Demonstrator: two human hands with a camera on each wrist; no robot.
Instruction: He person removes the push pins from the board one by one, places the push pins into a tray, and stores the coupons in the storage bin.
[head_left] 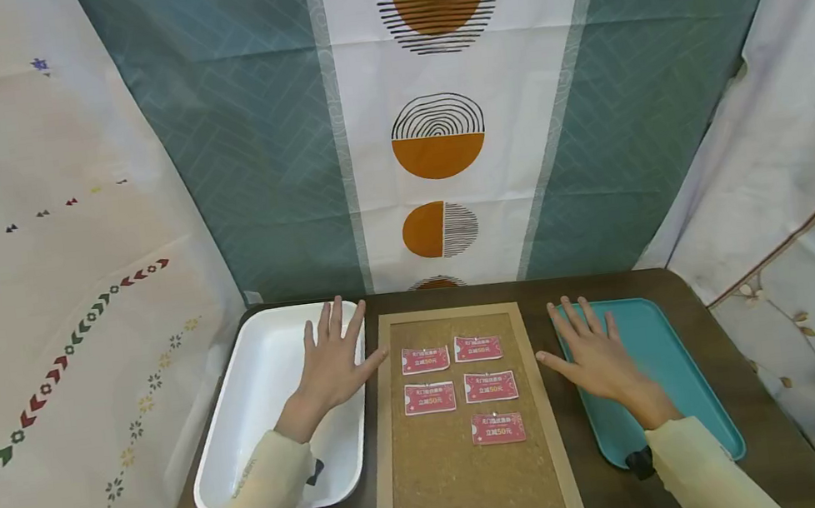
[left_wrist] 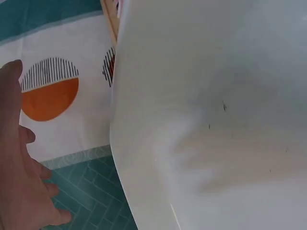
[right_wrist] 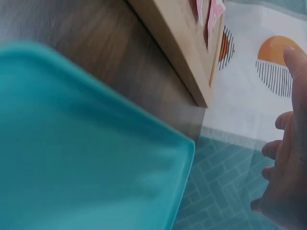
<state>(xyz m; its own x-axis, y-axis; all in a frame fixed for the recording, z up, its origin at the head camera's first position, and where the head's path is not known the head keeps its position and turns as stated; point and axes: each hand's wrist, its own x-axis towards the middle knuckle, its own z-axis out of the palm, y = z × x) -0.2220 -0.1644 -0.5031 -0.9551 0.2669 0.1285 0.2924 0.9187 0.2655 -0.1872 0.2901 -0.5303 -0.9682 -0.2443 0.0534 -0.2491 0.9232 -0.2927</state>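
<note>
Find the white tray (head_left: 257,388) at the left of the tabletop (head_left: 593,488), partly covered from sight by the left hand (head_left: 326,372), and the teal tray (head_left: 663,350) at the right, partly below the right hand (head_left: 601,362). Note the fingers of both hands spread and extended, gripping nothing, seemingly raised over the trays. In the white tray, see bare floor, a few small dark marks and a soft shadow; in the teal tray, smooth floor and shadow. Beneath the sleeves (head_left: 264,488), cannot tell.

Judging by the pose, best hold both hands level and loose, off the rims, so as not to tip or drag either tray. Avoid knocking the wooden frame (head_left: 384,491) with the left thumb, seen right over its edge.

Between the trays, see the corkboard (head_left: 471,481), bearing five red coupons (head_left: 497,428): two pairs, then a single below at the right. Take care not to brush any edges standing off the board. Farther back, see a patterned cloth (head_left: 273,135) hanging behind the tabletop.
</note>
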